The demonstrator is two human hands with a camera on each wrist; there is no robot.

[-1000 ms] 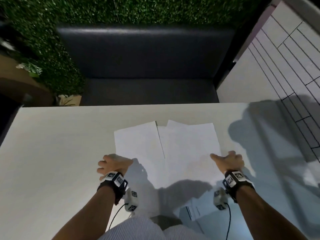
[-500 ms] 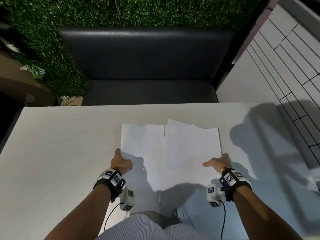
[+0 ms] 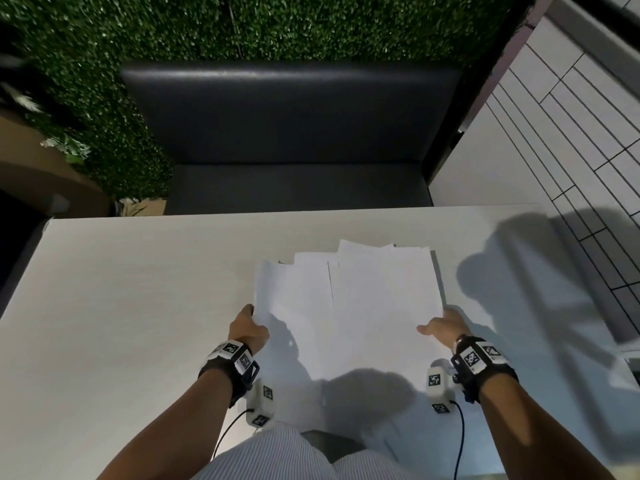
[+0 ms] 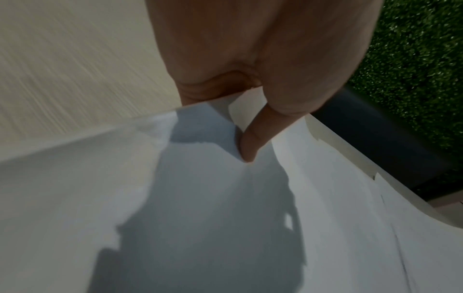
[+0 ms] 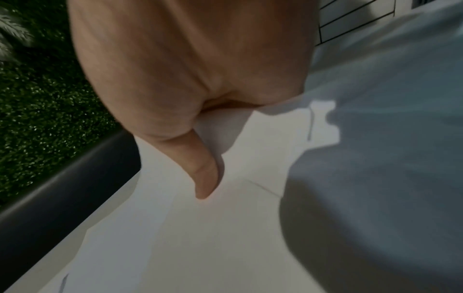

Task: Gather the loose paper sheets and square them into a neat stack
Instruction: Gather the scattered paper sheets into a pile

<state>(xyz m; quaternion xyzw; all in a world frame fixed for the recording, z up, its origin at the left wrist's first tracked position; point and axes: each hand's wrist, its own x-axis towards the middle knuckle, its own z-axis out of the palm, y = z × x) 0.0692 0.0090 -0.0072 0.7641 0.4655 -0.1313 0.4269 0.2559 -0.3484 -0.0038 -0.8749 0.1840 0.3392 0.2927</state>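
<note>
Several white paper sheets (image 3: 349, 306) overlap in a loose pile at the middle of the pale table (image 3: 138, 289); their far edges are uneven. My left hand (image 3: 250, 326) grips the pile's left edge, with the thumb on top and the fingers under the paper. In the left wrist view that thumb presses on the sheets (image 4: 225, 218). My right hand (image 3: 443, 328) grips the right edge the same way, thumb laid across the top sheet (image 5: 225, 228). The side edges look raised off the table.
A dark bench seat (image 3: 294, 133) stands beyond the table's far edge, backed by a green hedge wall (image 3: 277, 26). A white tiled floor (image 3: 571, 116) lies to the right. More paper (image 3: 415, 445) lies in shadow at the near edge, by my lap.
The two hands have drawn in toward each other and slipped under the pile's side edges. The sheets, spread wide before, now overlap in a narrower pile.
</note>
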